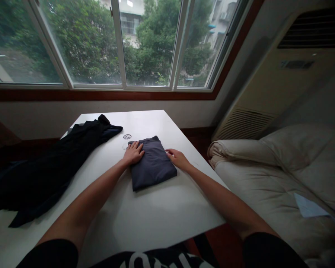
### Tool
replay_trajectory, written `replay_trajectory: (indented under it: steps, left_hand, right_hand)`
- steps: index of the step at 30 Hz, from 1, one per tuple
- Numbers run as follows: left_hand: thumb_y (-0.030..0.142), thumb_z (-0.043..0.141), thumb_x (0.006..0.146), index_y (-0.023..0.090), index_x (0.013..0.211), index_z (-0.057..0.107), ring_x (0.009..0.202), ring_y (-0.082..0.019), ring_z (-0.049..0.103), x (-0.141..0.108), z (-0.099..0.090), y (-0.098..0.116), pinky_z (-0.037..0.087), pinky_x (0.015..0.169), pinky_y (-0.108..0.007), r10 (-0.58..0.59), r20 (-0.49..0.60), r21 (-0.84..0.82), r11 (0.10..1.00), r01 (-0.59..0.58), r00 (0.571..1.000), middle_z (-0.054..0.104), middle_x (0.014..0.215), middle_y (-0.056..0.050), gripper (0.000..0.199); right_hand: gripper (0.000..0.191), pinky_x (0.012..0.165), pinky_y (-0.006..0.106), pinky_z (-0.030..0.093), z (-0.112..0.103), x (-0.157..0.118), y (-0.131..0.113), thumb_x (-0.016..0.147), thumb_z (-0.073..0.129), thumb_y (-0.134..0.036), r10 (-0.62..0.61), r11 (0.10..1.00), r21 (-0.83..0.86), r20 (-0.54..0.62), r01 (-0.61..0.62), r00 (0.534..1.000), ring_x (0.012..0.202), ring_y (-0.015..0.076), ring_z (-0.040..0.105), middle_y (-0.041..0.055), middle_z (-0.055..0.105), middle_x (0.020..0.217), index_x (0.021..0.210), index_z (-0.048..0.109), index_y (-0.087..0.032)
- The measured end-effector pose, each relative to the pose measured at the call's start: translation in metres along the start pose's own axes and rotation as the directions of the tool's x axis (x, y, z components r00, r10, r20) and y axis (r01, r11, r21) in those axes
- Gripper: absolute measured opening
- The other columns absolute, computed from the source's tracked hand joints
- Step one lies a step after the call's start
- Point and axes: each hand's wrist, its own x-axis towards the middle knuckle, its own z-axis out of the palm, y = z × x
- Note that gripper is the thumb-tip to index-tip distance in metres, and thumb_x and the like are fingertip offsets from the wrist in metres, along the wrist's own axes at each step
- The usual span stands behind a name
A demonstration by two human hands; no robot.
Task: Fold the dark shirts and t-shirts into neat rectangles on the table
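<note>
A dark grey-blue cloth point(153, 163), folded into a flat, roughly rectangular bundle, lies on the white table point(139, 216). My left hand point(134, 152) rests flat on its upper left part, fingers spread. At the cloth's right edge is my right hand point(178, 158), with its fingers slightly curled and apart; nothing is held in it, and whether the fingertips touch the cloth is hard to tell. Black clothing point(58, 160) lies loosely spread over the left side of the table.
Beyond the table are a wall and a wide window point(145, 44). A beige sofa point(251, 178) with a pale sheet point(309, 206) on it stands at the right, near a tall air conditioner point(268, 85). Round marks point(127, 137) show on the table beyond my left hand.
</note>
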Motion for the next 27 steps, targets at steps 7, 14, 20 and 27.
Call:
replay_trajectory:
  steps: [7, 14, 20, 27]
  left_hand:
    - [0.039, 0.043, 0.104, 0.027, 0.151, 0.053, 0.153, -0.031, 0.032, -0.017, -0.008, 0.039, 0.024, 0.125, -0.055, 0.25, -0.073, -0.015, 0.968, -0.252, 0.965, 0.04, 0.165, -0.009, 0.05]
    - [0.067, 0.041, 0.1, 0.029, 0.16, 0.042, 0.158, -0.037, 0.021, -0.041, 0.005, 0.084, 0.016, 0.125, -0.063, 0.347, 0.037, -0.102, 0.934, -0.342, 0.937, 0.03, 0.17, -0.011, 0.071]
    - [0.068, 0.035, 0.102, 0.03, 0.162, 0.038, 0.159, -0.034, 0.017, -0.047, 0.008, 0.082, 0.012, 0.127, -0.06, 0.329, 0.023, -0.108, 0.94, -0.325, 0.944, 0.027, 0.171, -0.007, 0.071]
    - [0.054, 0.043, 0.103, 0.02, 0.151, 0.053, 0.153, -0.033, 0.033, -0.061, 0.001, 0.096, 0.022, 0.126, -0.056, 0.277, -0.091, -0.059, 0.957, -0.283, 0.957, 0.044, 0.162, -0.013, 0.06]
  right_hand:
    - [0.043, 0.043, 0.019, 0.034, -0.029, -0.061, 0.006, 0.094, 0.06, -0.049, 0.115, 0.771, 0.564, 0.335, -0.297, 0.935, 0.045, 0.0084, 0.05, -0.0024, 0.065, 0.067, 0.122, 0.07, -0.017]
    - [0.061, 0.045, 0.017, 0.039, -0.029, -0.086, -0.014, 0.089, 0.069, -0.056, -0.022, 0.596, 0.627, 0.637, -0.501, 0.771, 0.053, 0.0123, 0.063, -0.0007, 0.066, 0.062, 0.135, 0.064, -0.016]
    - [0.06, 0.048, 0.019, 0.044, -0.038, -0.096, -0.007, 0.09, 0.066, -0.062, 0.015, 0.605, 0.607, 0.639, -0.516, 0.769, 0.062, 0.0161, 0.069, 0.0026, 0.069, 0.065, 0.127, 0.068, -0.014]
    - [0.038, 0.059, 0.027, 0.051, -0.044, -0.096, 0.004, 0.089, 0.062, -0.055, 0.299, 0.759, 0.576, 0.108, -0.305, 0.948, 0.066, 0.0161, 0.065, 0.0066, 0.071, 0.081, 0.094, 0.071, -0.018]
